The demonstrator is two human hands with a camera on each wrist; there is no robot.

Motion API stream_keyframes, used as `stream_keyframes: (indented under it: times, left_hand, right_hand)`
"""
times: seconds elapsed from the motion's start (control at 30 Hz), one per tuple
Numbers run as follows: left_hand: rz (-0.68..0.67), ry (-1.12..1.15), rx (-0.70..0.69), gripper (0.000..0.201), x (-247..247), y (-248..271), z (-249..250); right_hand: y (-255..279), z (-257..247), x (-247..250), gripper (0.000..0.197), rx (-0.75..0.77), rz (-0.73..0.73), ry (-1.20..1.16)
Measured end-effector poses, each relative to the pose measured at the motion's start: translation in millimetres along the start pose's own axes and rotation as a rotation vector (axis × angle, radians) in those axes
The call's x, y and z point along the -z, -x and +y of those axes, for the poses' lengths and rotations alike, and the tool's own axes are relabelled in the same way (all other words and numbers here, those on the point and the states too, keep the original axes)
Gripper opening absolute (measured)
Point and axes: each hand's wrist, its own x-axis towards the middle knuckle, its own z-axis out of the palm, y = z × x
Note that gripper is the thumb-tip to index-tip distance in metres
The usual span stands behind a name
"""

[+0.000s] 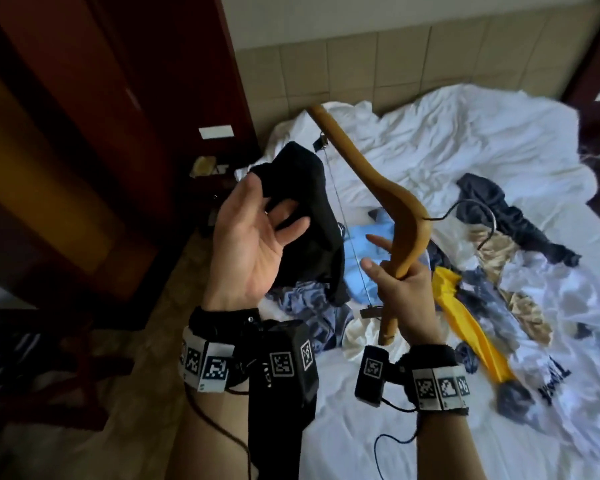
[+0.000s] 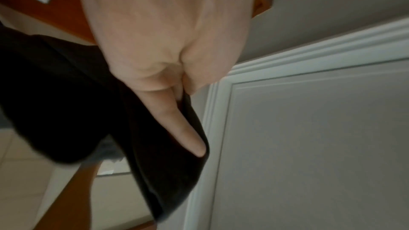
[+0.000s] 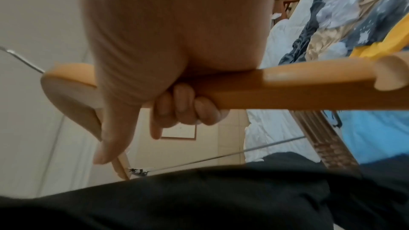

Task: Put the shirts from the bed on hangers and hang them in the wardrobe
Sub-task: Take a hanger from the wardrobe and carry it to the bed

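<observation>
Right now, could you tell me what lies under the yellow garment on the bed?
The yellow garment lies over patterned blue-grey clothes and the white sheet. Whatever lies directly beneath its folds is covered.

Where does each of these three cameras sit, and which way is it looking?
Head: worn on the head, looking down at both hands, wrists and forearms over the bed.
Left wrist: looks along the left hand, fingers tucked in the black shirt, towards a white panelled surface.
Right wrist: looks along the right hand gripping the wooden hanger.
Shared: black shirt shows in all three; hanger in head and right wrist.
</observation>
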Motion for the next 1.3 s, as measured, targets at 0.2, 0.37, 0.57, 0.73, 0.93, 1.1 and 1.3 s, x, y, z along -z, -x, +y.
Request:
stream_keyframes:
  times: [0.2, 0.37, 0.57, 0.73, 0.93, 1.1, 1.3]
  left_hand:
    - [-0.133, -0.162, -0.128, 0.026, -8.8, 15.6, 13.8]
    - [-0.079, -0.134, -0.138, 0.021, 6.7, 6.2, 23.6]
    - [0.005, -0.295, -0.164, 0.019, 48.9, -2.0, 24.6]
    - [-0.044, -0.582, -0.094, 0.068, 95.2, -9.8, 7.9]
    - [-0.137, -0.928, 0.322, 0.117, 124.5, -11.1, -39.8]
    - [-0.429, -1.032, 0.605, 0.067, 131.3, 0.2, -98.4]
    - [-0.136, -0.833, 0.366, 0.014, 102.8, 0.3, -103.9]
  right_hand:
    - [7.5, -10.4, -31.6, 0.031, -0.043, -0.086, 0.073]
    - [1.9, -4.7, -53.7, 0.011, 0.091, -0.028, 0.202]
    - [4.3, -9.8, -54.1, 0.023, 0.063, 0.042, 0.220]
    - [15.2, -32.8, -54.7, 0.018, 0.062, 0.100, 0.154]
    - [27.9, -44.9, -59.2, 0.013, 0.050, 0.130, 0.105]
    - [32.8, -51.6, -52.5, 0.010, 0.099, 0.149, 0.119]
    - [34.5, -45.9, -34.8, 0.013, 0.179, 0.246, 0.191]
